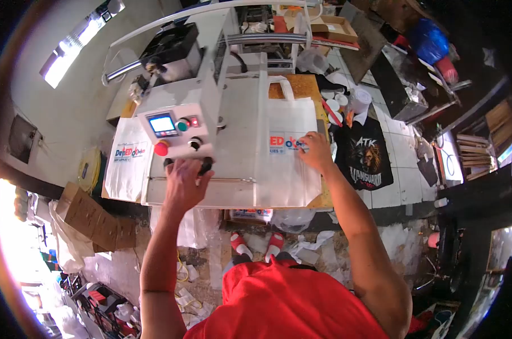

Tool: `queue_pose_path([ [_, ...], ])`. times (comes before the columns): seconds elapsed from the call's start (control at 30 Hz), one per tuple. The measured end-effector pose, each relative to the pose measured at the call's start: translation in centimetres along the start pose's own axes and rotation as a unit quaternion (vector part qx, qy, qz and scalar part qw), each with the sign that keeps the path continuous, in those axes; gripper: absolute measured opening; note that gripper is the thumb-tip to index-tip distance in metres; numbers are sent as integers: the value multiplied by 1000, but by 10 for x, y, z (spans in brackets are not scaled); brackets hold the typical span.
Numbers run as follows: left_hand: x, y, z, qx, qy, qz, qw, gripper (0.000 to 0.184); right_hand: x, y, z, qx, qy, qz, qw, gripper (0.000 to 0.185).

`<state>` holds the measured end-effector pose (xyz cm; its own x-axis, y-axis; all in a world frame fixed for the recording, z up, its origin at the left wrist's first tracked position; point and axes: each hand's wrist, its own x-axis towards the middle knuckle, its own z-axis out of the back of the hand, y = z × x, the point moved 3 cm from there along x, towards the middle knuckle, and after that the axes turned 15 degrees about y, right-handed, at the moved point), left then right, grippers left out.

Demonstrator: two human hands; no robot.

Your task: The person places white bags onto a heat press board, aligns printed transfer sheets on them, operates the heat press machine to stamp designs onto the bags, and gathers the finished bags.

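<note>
My left hand (184,182) is closed over the black handle (206,165) at the front of a white heat press head. The head's control box (182,121) carries a lit screen, a green button and a red knob. My right hand (315,150) rests with its fingers apart on a white tote bag (292,179), beside its red and blue print. That bag lies flat at the right of the white press bed (233,192), handle loop toward the back. A second printed white bag (126,164) lies at the left, partly hidden by the press head.
A black printed shirt (368,152) hangs or lies right of the bench, near white tubs (360,100). Metal rails (267,38) cross behind the press. Cardboard boxes (92,217) stand at lower left. Plastic scraps litter the floor around my feet.
</note>
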<state>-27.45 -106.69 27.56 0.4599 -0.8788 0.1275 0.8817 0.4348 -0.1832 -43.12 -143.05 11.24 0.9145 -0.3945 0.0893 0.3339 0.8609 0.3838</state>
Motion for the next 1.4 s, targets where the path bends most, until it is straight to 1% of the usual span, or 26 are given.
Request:
queue_pose_path([
  [0.07, 8, -25, -6, -27, -11, -17, 999, 23, -1, -6, 2, -22, 0, 2, 1000, 33],
  [0.13, 16, -51, -10, -35, -18, -31, 999, 22, -1, -18, 8, 45, -70, 78, 994, 34],
  [0.17, 19, -63, -11, -41, -23, -45, 998, 22, -4, -20, 20, 44, -71, 77, 994, 34],
  [0.3, 35, -104, -21, -59, -17, -53, 997, 22, -47, -54, 73, 108, -230, -31, 967, 32],
  [0.43, 46, -133, -34, -71, -34, -70, 994, 22, -123, -113, 74, 207, -248, -149, 935, 29],
  [0.5, 49, -144, -35, -78, -29, -70, 994, 22, -171, -126, 56, 213, -280, -221, 910, 28],
  [0.57, 49, -152, -36, -105, -18, -91, 990, 26, -234, -179, 1, 124, -250, -193, 941, 29],
  [0.63, 33, -150, -21, -136, -52, -106, 984, 28, -287, -161, -24, 108, -148, -308, 934, 33],
  [0.7, -2, -131, -14, -175, -114, -108, 972, 24, -353, -162, -85, 69, -79, -352, 930, 36],
  [0.73, -22, -116, -21, -195, -91, -94, 972, 24, -387, -164, -121, -68, -14, -272, 960, 31],
  [0.77, -44, -100, -33, -215, -69, -80, 971, 25, -420, -148, -143, -9, 48, -273, 961, 25],
  [0.8, -65, -85, -49, -248, -54, -50, 966, 21, -451, -129, -159, 27, 37, -336, 941, 25],
  [0.83, -88, -71, -66, -281, -39, -20, 959, 17, -499, -148, -218, -47, 22, -248, 967, 27],
  [0.87, -113, -61, -82, -311, 7, 42, 950, 13, -539, -154, -261, 49, 157, -319, 933, 24],
  [0.9, -139, -50, -99, -339, 52, 103, 934, 10, -561, -156, -285, 141, 288, -380, 867, 22],
  [0.93, -169, -35, -123, -335, 106, 161, 922, 8, -557, -134, -259, 269, 339, -275, 858, 31],
  [0.97, -202, -17, -150, -330, 160, 217, 905, 8, -536, -105, -231, 327, 362, -217, 846, 37],
  [1.0, -236, -1, -176, -305, 172, 242, 905, 13, -524, -82, -211, 388, 385, -160, 822, 43],
  [1.03, -271, 17, -200, -280, 185, 265, 904, 20, -500, -70, -220, 317, 427, -111, 840, 41],
  [1.1, -347, 51, -247, -188, 255, 320, 893, 18, -467, -77, -287, 5, 470, -11, 883, 38],
  [1.13, -406, 83, -301, -53, 397, 201, 894, 20, -443, -80, -306, -101, 462, 3, 881, 37],
  [1.17, -459, 110, -346, 69, 481, 48, 873, 22, -420, -80, -305, -57, 441, -57, 894, 37],
  [1.23, -489, 122, -333, 19, 685, 6, 729, 26, -375, -78, -301, 40, 377, -169, 910, 37],
  [1.3, -531, 157, -349, -59, 673, 79, 733, 26, -336, -45, -267, 205, 288, -356, 865, 37],
  [1.33, -548, 176, -358, -104, 647, 125, 745, 26, -329, -32, -263, 202, 287, -358, 865, 37],
  [1.4, -572, 212, -378, -172, 578, 177, 778, 26, -322, -6, -256, 257, 197, -297, 898, 36],
])
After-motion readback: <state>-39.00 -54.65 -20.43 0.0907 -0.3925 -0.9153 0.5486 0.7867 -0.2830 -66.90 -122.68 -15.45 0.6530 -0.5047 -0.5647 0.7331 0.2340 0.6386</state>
